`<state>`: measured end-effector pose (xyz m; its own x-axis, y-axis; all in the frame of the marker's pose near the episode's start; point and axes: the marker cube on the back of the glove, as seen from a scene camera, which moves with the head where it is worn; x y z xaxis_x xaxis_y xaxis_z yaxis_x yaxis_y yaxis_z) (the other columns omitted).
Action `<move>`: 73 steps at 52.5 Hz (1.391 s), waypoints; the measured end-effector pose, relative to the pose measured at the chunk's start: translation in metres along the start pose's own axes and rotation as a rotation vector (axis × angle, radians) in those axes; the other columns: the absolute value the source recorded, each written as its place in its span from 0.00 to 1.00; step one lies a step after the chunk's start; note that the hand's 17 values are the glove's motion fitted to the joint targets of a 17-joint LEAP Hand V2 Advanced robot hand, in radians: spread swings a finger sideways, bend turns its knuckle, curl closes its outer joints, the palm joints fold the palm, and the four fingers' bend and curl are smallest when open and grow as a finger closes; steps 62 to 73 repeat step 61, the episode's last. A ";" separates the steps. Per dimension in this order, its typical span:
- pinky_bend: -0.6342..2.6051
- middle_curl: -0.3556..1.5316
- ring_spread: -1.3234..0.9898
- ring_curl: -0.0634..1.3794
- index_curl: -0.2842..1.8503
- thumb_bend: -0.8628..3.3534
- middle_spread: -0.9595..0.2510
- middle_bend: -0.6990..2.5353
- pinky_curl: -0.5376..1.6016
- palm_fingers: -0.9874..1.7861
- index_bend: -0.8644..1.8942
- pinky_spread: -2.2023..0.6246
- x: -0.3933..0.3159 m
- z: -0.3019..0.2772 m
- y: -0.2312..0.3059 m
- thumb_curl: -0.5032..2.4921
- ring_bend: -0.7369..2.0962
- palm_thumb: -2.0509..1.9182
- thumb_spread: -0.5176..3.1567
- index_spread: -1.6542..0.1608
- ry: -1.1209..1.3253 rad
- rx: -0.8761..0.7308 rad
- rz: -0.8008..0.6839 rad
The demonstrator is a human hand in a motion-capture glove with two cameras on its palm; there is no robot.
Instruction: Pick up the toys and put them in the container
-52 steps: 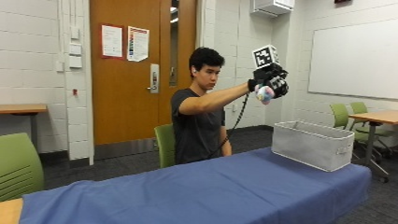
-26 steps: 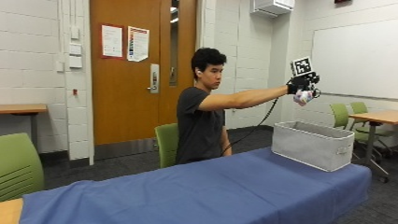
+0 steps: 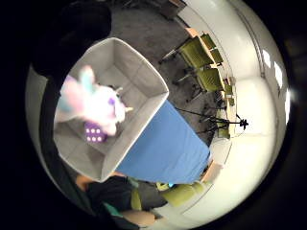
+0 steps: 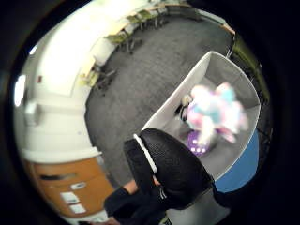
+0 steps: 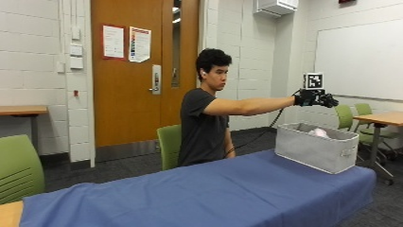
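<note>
My gloved right hand (image 5: 317, 99) is held out at arm's length above the grey fabric container (image 5: 311, 149), which stands at the right end of the blue table. Its fingers are spread and hold nothing. A pink, white and blue plush toy (image 5: 318, 133) shows just at the container's rim, below the hand. In the palm views the plush toy (image 3: 93, 103) (image 4: 213, 115) is blurred and sits inside the container's walls (image 3: 144, 72) (image 4: 173, 108), over a purple die (image 3: 95, 132) (image 4: 197, 140) on the bottom. The glove's thumb (image 4: 171, 171) is apart from the toy.
A blue cloth (image 5: 207, 194) covers the long table. A green chair (image 5: 169, 146) stands behind the person and another (image 5: 19, 168) at the left end. A wooden table (image 5: 384, 118) and more green chairs stand to the right of the container.
The hand swung right, carrying the plush toy, until it was above the container. The toy has left the hand and is now down inside the container.
</note>
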<state>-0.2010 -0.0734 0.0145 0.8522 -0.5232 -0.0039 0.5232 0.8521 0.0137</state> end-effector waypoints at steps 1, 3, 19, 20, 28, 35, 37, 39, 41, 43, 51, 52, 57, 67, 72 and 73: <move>0.54 0.47 0.45 0.35 0.45 0.18 0.65 0.37 0.47 0.27 0.33 0.69 0.001 -0.001 0.001 0.46 0.53 0.49 0.40 0.75 -0.007 0.001 -0.005; 0.53 0.45 0.47 0.31 0.43 0.18 0.66 0.36 0.46 0.27 0.33 0.71 0.002 -0.003 0.004 0.44 0.51 0.48 0.41 0.75 -0.034 0.003 -0.010; 0.49 0.42 0.50 0.25 0.35 0.18 0.73 0.31 0.43 0.31 0.36 0.75 0.055 -0.025 0.056 0.33 0.44 0.48 0.45 0.75 0.082 0.067 0.020; 0.49 0.42 0.50 0.25 0.35 0.18 0.73 0.31 0.42 0.32 0.36 0.75 0.053 -0.026 0.061 0.32 0.44 0.48 0.45 0.74 0.086 0.068 -0.003; 0.47 0.42 0.50 0.24 0.34 0.18 0.73 0.31 0.41 0.33 0.36 0.75 0.016 -0.033 0.111 0.29 0.42 0.48 0.45 0.74 0.032 0.049 0.001; 0.46 0.42 0.50 0.24 0.32 0.18 0.73 0.30 0.41 0.33 0.36 0.75 0.101 -0.024 0.163 0.26 0.41 0.48 0.45 0.75 0.180 0.065 0.257; 0.45 0.42 0.50 0.24 0.32 0.18 0.73 0.30 0.41 0.33 0.37 0.75 0.119 -0.021 0.178 0.26 0.41 0.48 0.45 0.75 0.186 0.071 0.293; 0.45 0.42 0.50 0.24 0.32 0.18 0.73 0.30 0.41 0.34 0.37 0.75 0.137 -0.018 0.194 0.25 0.40 0.48 0.45 0.75 0.187 0.077 0.333; 0.45 0.42 0.50 0.24 0.32 0.18 0.73 0.30 0.40 0.34 0.37 0.75 0.151 -0.014 0.208 0.25 0.40 0.48 0.45 0.75 0.178 0.078 0.366; 0.44 0.42 0.50 0.24 0.32 0.18 0.73 0.30 0.40 0.34 0.38 0.75 0.168 -0.009 0.225 0.25 0.40 0.48 0.45 0.75 0.170 0.075 0.401; 0.43 0.42 0.49 0.24 0.32 0.18 0.73 0.30 0.40 0.35 0.37 0.75 0.209 0.008 0.273 0.23 0.40 0.48 0.45 0.76 0.153 0.081 0.475; 0.43 0.42 0.48 0.24 0.32 0.18 0.73 0.30 0.40 0.35 0.37 0.75 0.212 0.010 0.277 0.23 0.39 0.48 0.45 0.76 0.150 0.083 0.480; 0.42 0.42 0.48 0.24 0.32 0.18 0.73 0.30 0.40 0.35 0.37 0.75 0.217 0.015 0.288 0.22 0.39 0.48 0.45 0.77 0.142 0.090 0.499; 0.42 0.42 0.47 0.24 0.32 0.18 0.73 0.30 0.40 0.35 0.37 0.75 0.219 0.018 0.293 0.22 0.39 0.49 0.45 0.77 0.138 0.091 0.502; 0.42 0.42 0.47 0.24 0.32 0.18 0.73 0.30 0.40 0.35 0.37 0.75 0.219 0.018 0.293 0.22 0.39 0.49 0.45 0.77 0.138 0.091 0.502; 0.42 0.42 0.47 0.24 0.32 0.18 0.73 0.30 0.40 0.35 0.37 0.75 0.219 0.018 0.293 0.22 0.39 0.49 0.45 0.77 0.138 0.091 0.502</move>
